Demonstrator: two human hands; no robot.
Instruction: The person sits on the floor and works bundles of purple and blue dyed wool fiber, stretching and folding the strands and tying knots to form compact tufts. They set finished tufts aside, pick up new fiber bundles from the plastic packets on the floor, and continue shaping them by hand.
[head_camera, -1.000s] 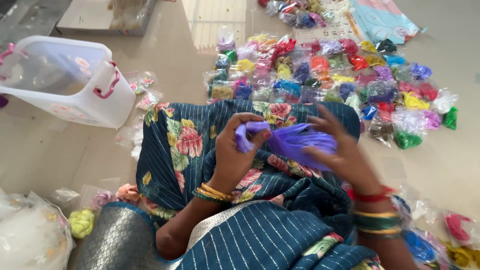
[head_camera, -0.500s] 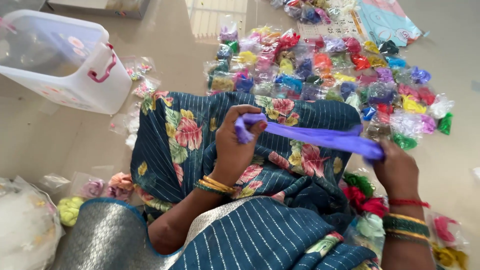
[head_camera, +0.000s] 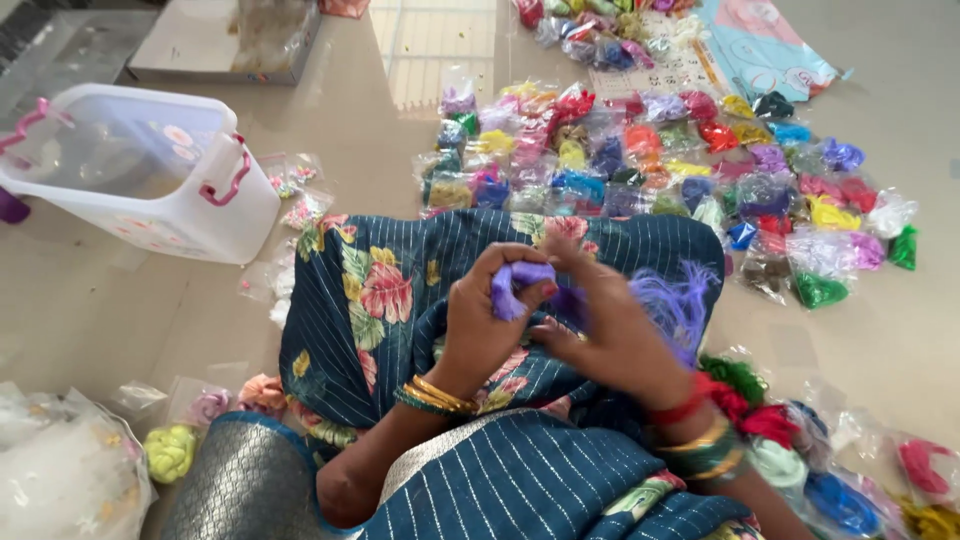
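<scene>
right hand (head_camera: 610, 335) hides much purple cloth (head_camera: 520, 285).

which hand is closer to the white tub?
Left. The left hand sits right of and below the white tub, across the lap; the right hand is farther right still, beside the left one.

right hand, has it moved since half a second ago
Yes. The right hand has come back in from the right, over the flowered blue cloth on the lap, and now meets the left hand at the purple strip.
</scene>
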